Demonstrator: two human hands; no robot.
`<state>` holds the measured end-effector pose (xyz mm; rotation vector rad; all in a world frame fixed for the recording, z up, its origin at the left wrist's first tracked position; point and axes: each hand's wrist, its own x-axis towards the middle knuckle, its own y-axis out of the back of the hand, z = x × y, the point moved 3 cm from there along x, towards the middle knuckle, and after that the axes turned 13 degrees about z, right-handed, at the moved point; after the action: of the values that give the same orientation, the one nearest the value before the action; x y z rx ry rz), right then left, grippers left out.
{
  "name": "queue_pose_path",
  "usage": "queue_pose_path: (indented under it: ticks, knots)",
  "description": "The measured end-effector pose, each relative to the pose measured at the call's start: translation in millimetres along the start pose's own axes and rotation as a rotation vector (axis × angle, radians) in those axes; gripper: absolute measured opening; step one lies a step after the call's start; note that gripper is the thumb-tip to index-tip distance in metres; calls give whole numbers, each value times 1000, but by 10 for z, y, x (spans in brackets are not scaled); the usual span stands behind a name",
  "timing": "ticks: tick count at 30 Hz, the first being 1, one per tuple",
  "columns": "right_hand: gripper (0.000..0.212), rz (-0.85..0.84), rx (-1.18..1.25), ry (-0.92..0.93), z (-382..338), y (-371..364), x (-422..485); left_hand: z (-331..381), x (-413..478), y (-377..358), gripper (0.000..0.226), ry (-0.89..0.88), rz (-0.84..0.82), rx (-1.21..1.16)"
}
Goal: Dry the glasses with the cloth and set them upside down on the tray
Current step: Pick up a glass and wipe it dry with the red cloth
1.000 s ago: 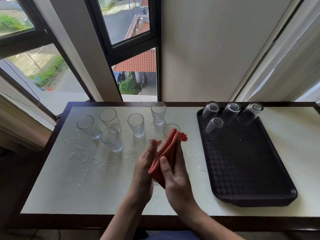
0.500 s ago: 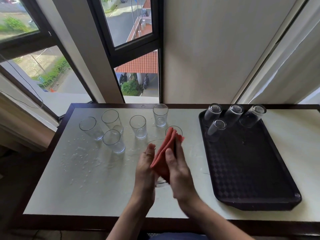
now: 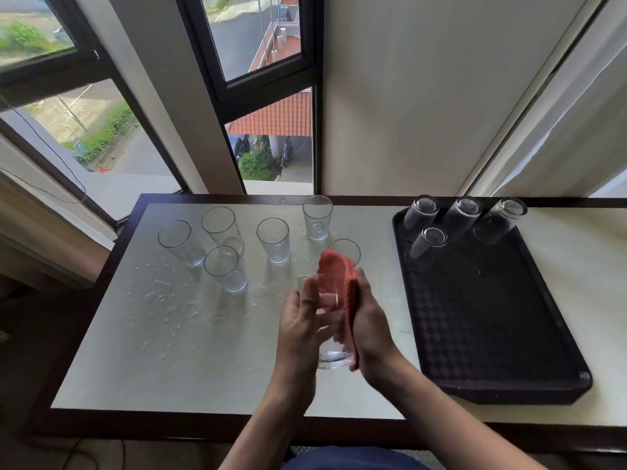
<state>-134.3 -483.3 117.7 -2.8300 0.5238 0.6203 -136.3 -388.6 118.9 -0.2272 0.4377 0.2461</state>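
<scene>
Left hand [image 3: 302, 320] cupped round a clear glass [image 3: 330, 334], held above the counter [image 3: 169, 351] near its front edge, roughly centre. Glass mouth points away from the person, base toward them, tilted a bit. Right hand [image 3: 369, 323] holds the red cloth [image 3: 339, 276] pressed against the glass's right side, fingers wrapped over the fabric. Cloth runs the length of the glass and sticks out past the rim at the top; can't tell if any of it is inside.

Tray [image 3: 492, 317]: dark, on the right of the counter, well apart from the hands. Four inverted glasses [image 3: 425, 247] on its far end: three in a row along the back edge, one just in front of the leftmost.

Six upright glasses [image 3: 274, 240] on the counter, left and centre, behind the hands. The nearest one is partly hidden behind the cloth. Water droplets [image 3: 159, 300] spread on the counter surface left of the hands, around and in front of the upright group
</scene>
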Motion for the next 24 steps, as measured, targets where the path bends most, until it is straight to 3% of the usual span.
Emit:
queue_pose_path:
  ticks: [4,6,9,13,15,17,21,24]
  knots:
    - [62,-7,-76,65,-20,11,-81,12,-24,-17,56,12,-20,-36]
    - [51,25,-133,235,68,5,-227,9,8,12,73,23,-35,-53]
    - [62,35,-146,356,176,-38,-378,11,59,41,103,79,-103,-91]
    - [52,87,-31,229,124,-47,-237,-15,38,17,101,49,-106,-71]
    - [61,125,-36,164,97,-34,-158,-45,-4,-4,99,51,-100,-98]
    - [67,92,39,81,95,-32,-140,-69,-27,-14,100,55,-90,-129]
    - [52,-4,146,13,143,-6,-214,-93,29,6,104,73,-74,-155]
    - [46,-8,171,-45,269,-27,-287,-78,95,58,88,74,-30,-115]
